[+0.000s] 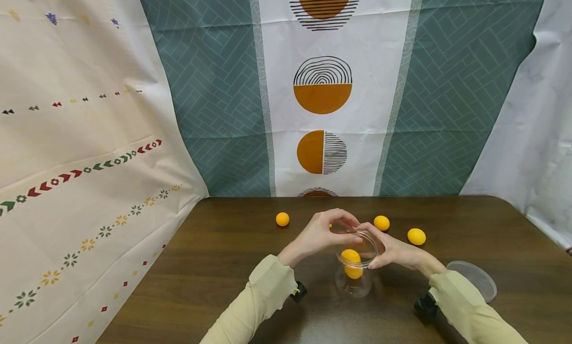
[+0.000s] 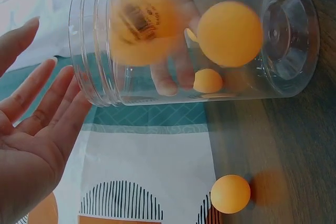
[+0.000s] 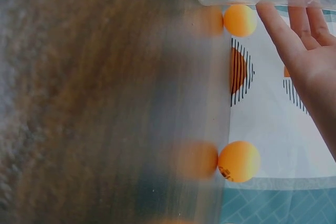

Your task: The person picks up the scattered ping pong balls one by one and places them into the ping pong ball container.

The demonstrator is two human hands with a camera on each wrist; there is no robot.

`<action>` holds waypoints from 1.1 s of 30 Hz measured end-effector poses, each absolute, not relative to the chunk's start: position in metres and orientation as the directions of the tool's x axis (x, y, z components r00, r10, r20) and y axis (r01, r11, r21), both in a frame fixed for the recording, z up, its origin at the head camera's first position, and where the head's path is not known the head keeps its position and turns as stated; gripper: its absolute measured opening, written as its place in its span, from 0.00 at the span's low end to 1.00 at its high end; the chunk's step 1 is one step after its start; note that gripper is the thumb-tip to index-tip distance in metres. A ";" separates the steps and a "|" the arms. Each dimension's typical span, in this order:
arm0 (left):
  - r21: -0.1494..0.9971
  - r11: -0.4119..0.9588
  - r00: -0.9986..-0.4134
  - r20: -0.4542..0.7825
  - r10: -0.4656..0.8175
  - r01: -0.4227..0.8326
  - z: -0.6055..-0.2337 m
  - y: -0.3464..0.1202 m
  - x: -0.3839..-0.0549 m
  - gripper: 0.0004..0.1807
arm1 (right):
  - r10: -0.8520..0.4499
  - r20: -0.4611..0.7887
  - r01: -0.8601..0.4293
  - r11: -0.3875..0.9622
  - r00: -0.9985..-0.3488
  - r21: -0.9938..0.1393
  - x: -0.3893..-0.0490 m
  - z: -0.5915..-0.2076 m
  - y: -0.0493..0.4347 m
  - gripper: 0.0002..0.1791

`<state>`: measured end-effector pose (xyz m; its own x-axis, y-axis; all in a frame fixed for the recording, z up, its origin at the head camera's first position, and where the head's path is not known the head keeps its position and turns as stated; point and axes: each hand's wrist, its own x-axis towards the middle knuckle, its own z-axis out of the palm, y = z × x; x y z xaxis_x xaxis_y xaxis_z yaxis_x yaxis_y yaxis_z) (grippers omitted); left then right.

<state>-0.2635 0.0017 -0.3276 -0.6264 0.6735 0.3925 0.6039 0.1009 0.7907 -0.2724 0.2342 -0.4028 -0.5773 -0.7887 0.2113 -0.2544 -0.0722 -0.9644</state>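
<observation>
A clear plastic jar (image 1: 353,288) with a threaded rim stands upright between the hands. Inside it, a lower orange table tennis ball (image 2: 230,34) sits near the base, while a blurred upper ball (image 2: 147,27) with dark print is just below the threads. My left hand (image 1: 321,232) is at the mouth, its fingers extended and spread beside the rim, holding no ball. With thumb and fingers around the jar's upper part, my right hand (image 1: 395,250) holds it from the right; some of its fingers show through the wall in the left wrist view.
More orange balls lie toward the table's back: a left ball (image 1: 282,219), a ball (image 1: 382,223) behind the right hand and another ball (image 1: 416,236) farther right. One ball is mostly hidden behind the left hand. A translucent round lid (image 1: 475,280) lies beside the right forearm.
</observation>
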 end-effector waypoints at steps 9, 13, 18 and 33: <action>0.776 0.115 -0.628 0.402 0.666 0.620 -0.313 -0.001 -0.249 0.15 | -0.776 0.209 -0.291 -0.035 -0.594 -0.956 -0.271 -0.402 0.235 0.38; 0.770 0.120 -0.627 0.407 0.664 0.627 -0.317 -0.001 -0.254 0.14 | -0.777 0.215 -0.288 -0.045 -0.592 -0.957 -0.271 -0.402 0.235 0.38; 0.775 0.129 -0.635 0.396 0.663 0.618 -0.332 0.001 -0.268 0.16 | -0.778 0.222 -0.292 -0.052 -0.587 -0.955 -0.271 -0.402 0.235 0.39; 0.790 0.098 -0.647 0.416 0.639 0.605 -0.318 -0.011 -0.257 0.15 | -0.780 0.218 -0.278 -0.058 -0.587 -0.959 -0.271 -0.402 0.233 0.39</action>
